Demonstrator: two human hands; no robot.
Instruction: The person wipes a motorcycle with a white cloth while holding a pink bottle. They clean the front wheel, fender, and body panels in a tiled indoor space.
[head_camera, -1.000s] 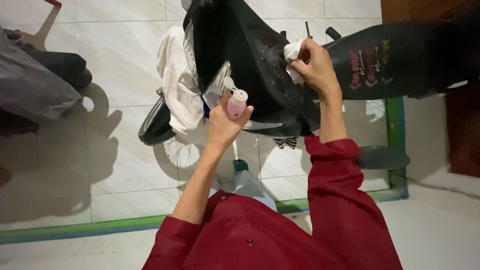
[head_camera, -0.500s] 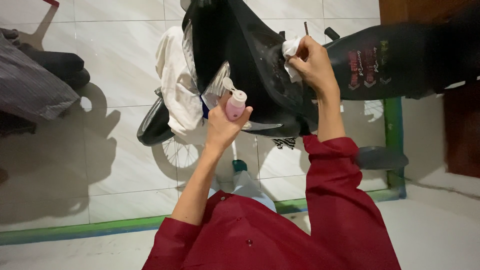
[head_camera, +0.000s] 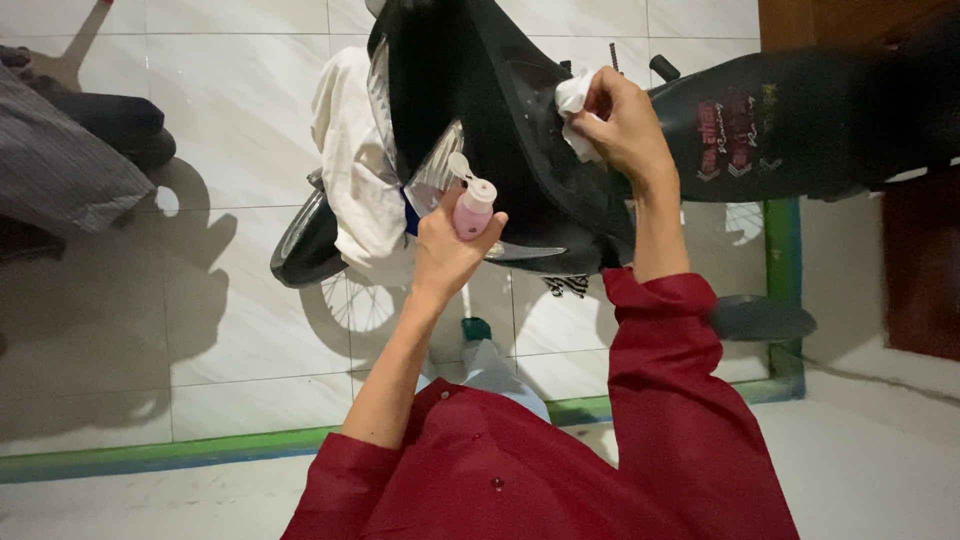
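A black motorbike (head_camera: 500, 120) stands on white floor tiles, seen from above. My right hand (head_camera: 625, 125) presses a crumpled white cloth (head_camera: 572, 105) against the bike's black body panel. My left hand (head_camera: 448, 250) grips a small pink spray bottle (head_camera: 473, 205) with a white nozzle, held upright just below the panel's lower edge. Both arms wear dark red sleeves. A white rag (head_camera: 350, 165) hangs over the bike's left side.
The black seat (head_camera: 790, 120) with coloured stickers runs to the right. A spoked wheel (head_camera: 350, 295) shows below the bike. A person in striped cloth (head_camera: 55, 165) sits at the far left. A green painted kerb (head_camera: 200, 455) crosses the floor, and a brown wooden door (head_camera: 925, 260) stands right.
My right hand has slid the white cloth slightly up and left along the black panel. The left hand with the bottle has stayed in place.
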